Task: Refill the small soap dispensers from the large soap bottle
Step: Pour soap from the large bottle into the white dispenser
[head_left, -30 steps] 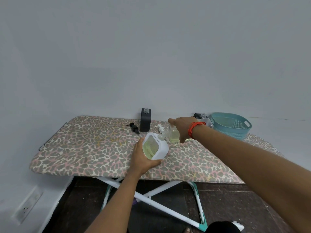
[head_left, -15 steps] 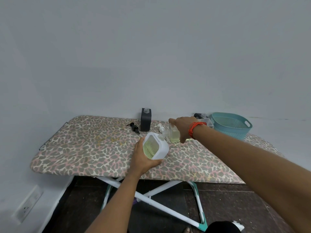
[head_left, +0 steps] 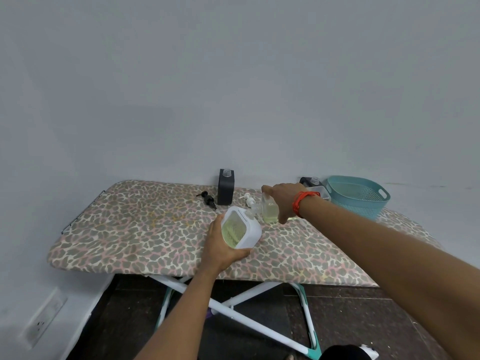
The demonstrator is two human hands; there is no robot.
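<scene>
The large soap bottle [head_left: 240,228] is tipped above the middle of the ironing board [head_left: 130,229], and the left hand [head_left: 220,245] grips its near side. Its spout points at the small clear dispenser [head_left: 269,210] just to the right, which the right hand [head_left: 284,198] clasps. A teal basket [head_left: 358,197] sits far right.

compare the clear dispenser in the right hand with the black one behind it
The clear dispenser shows yellow-green soap inside; the black dispenser is opaque. The right hand grips the clear dispenser; the black dispenser stands untouched behind it. Both stand upright.
</scene>
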